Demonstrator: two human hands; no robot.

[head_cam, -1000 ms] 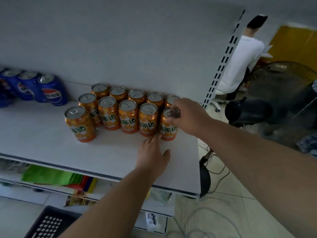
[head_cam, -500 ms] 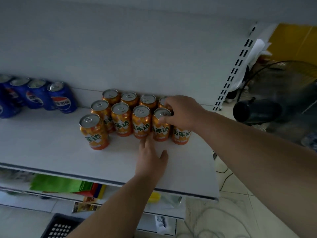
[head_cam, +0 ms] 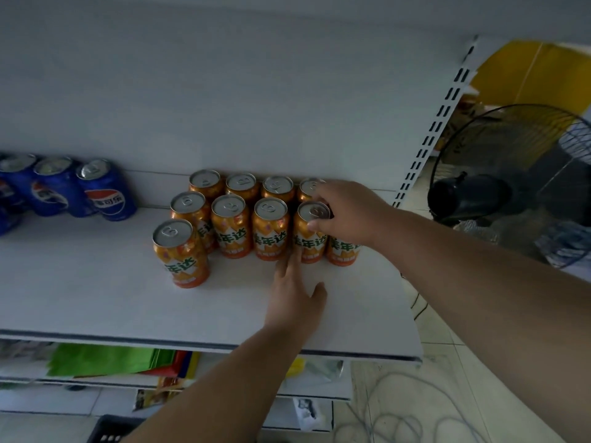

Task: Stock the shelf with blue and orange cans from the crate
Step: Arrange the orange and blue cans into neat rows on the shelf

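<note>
**Shelf stock: orange cans under hand**

Nearest, the black plastic crate (head_cam: 105,434), corner only. On the white metal shelf (head_cam: 96,298), left hand (head_cam: 295,294) flat, fingers straight, tips touching the front orange aluminium cans (head_cam: 270,230). Right hand (head_cam: 347,212) curled over two cans at the row's right end. Far left, blue cola cans (head_cam: 107,190), upright.

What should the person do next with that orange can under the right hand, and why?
Probably let go and reach down for another can. The right hand grips the top of an orange can that already stands upright in the row, with the left hand flat on the shelf before it.
</note>
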